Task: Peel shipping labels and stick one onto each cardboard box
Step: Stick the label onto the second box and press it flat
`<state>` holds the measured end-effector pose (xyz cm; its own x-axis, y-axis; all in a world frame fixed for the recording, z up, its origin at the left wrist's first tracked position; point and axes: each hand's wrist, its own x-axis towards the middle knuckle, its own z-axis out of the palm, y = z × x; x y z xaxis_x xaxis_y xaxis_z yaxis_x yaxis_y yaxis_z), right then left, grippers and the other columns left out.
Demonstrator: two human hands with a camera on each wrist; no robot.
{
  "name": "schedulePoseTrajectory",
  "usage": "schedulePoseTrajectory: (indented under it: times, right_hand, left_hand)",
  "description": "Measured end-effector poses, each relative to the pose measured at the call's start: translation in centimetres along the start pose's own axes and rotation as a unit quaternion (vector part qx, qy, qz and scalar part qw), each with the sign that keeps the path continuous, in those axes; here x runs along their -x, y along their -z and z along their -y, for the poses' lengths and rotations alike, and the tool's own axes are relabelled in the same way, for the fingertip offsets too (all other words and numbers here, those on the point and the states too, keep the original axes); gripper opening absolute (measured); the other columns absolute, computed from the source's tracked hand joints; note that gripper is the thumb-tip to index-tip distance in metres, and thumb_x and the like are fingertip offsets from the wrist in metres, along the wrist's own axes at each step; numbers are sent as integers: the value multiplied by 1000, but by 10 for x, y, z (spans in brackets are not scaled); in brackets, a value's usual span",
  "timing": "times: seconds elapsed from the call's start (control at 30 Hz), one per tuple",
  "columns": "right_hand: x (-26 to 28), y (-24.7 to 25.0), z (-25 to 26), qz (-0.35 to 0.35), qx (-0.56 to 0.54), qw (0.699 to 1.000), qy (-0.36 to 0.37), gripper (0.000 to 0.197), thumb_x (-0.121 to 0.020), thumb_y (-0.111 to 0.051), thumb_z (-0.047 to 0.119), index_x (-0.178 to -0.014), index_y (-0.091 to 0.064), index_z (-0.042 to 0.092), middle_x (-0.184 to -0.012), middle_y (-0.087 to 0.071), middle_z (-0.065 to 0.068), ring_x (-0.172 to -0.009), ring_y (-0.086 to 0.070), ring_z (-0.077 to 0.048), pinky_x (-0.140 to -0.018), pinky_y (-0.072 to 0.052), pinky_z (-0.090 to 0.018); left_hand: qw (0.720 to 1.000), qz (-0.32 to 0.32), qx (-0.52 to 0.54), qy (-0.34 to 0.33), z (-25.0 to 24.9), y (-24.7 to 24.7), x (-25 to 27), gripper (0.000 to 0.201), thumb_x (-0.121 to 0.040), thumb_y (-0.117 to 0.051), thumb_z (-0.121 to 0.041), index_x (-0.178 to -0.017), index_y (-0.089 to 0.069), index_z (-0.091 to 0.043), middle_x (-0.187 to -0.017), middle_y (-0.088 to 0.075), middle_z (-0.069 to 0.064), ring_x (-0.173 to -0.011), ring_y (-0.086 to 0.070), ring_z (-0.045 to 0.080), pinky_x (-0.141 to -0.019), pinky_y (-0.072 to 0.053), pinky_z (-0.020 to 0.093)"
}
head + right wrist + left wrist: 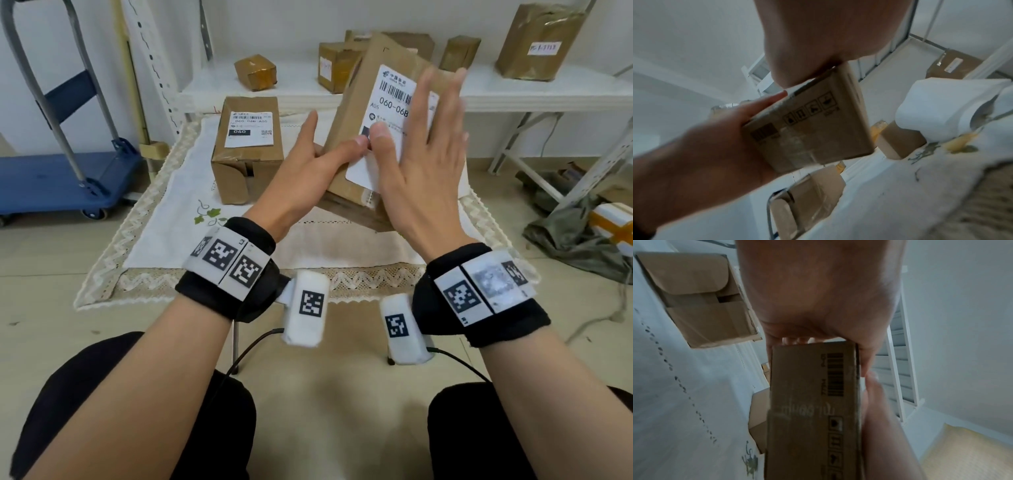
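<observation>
I hold a tilted cardboard box (356, 113) up over the counter (239, 246), and a white shipping label (390, 113) already lies on its upper face. My left hand (305, 164) grips the box from the left side: the thumb lies on the front near the label's edge and the other fingers go behind the box, as the left wrist view shows. My right hand (421, 161) is flat and open, with straight fingers spread over the right part of the label, and its thumb presses near the dark printed block in the middle.

I think the step in hand is smoothing the label so that it sticks fully. To do this well, I should keep the left hand firm, because the box is in the air and can turn under pressure. The right palm should slide from the middle of the label toward the edges, so air does not stay below the paper. The lower corner of the label looks near the edge of the box, so I should press there last and check that it does not lift.

A second box (246, 147) stands on the cloth to the left and already carries its own label (250, 129). More boxes wait on the white shelf (513, 96) behind, and I cannot tell if all of them have labels.
</observation>
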<state>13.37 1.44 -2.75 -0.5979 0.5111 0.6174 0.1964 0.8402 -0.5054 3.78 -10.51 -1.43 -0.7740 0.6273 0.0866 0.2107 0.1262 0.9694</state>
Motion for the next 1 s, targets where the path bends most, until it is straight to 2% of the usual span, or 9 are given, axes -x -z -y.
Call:
schedulePoseTrajectory:
  times: [0.13,0.17,0.27,0.37,0.43,0.6,0.83,0.93,1.0]
  right_hand:
    - [9,-8,2,75,34,996,30,79,-101,-20,66,-162,9,26,-168,23,-8,-155,20,-30,-124,11,-54]
    - [12,-11,3,91,33,995,35,79,-102,-21,66,-162,10,26,-168,24,-7,-155,22,-28,-124,11,-54]
    - [14,-14,1,108,20,994,25,82,-100,-21,68,-161,12,26,-167,26,-4,-154,23,-25,-124,11,-55]
    - [8,-7,1,75,-3,997,11,82,-100,-23,68,-162,11,25,-167,25,-5,-155,21,-27,-124,11,-55]
    - [5,-3,3,55,-13,998,11,82,-101,-25,66,-162,10,24,-168,23,-6,-155,20,-28,-124,12,-53]
    - [9,-9,5,61,-8,998,14,82,-102,-25,65,-162,11,23,-168,23,-5,-156,18,-28,-125,10,-52]
    - [8,-12,-5,53,-20,998,-21,83,-99,-17,68,-162,12,23,-168,23,-5,-156,19,-25,-125,7,-54]
    - [8,-6,7,38,-30,999,7,81,-102,-22,64,-162,11,20,-168,23,-6,-156,18,-26,-125,11,-51]
    - [10,-7,15,45,-22,998,24,80,-103,-23,63,-162,11,21,-168,22,-6,-156,19,-26,-125,12,-48]
  left_hand:
    - [995,-68,70,22,-4,8,2,97,-91,-69,-50,-164,-10,-26,-148,-54,-9,-133,-54,9,-118,-38,41]
    - [992,-86,86,26,-5,12,3,88,-91,-69,-50,-161,-19,-28,-145,-58,-12,-130,-57,5,-114,-41,38]
    - [991,-105,80,13,-5,20,2,35,-97,-65,-41,-122,-42,-48,-100,-71,-31,-96,-66,-15,-92,-47,23]
    - [993,-99,71,5,-8,17,4,73,-97,-65,-43,-157,-26,-31,-115,-70,-24,-113,-65,-3,-107,-45,30]
    - [995,-75,68,7,-8,14,5,91,-96,-67,-43,-164,-10,-24,-124,-70,-16,-117,-66,3,-114,-43,39]
    - [995,-60,75,4,-6,10,1,97,-94,-70,-39,-165,-5,-24,-117,-72,-17,-107,-70,-1,-110,-48,35]
    - [994,-87,65,-4,-6,15,1,97,-95,-67,-48,-165,-3,-26,-142,-61,-8,-127,-60,8,-117,-40,41]
    - [996,-66,62,-17,-3,10,3,98,-95,-67,-44,-165,0,-26,-152,-52,-7,-126,-60,2,-117,-38,32]
    - [996,-54,67,-22,-3,6,3,97,-96,-66,-43,-165,0,-25,-156,-43,-12,-129,-55,-1,-107,-39,18]
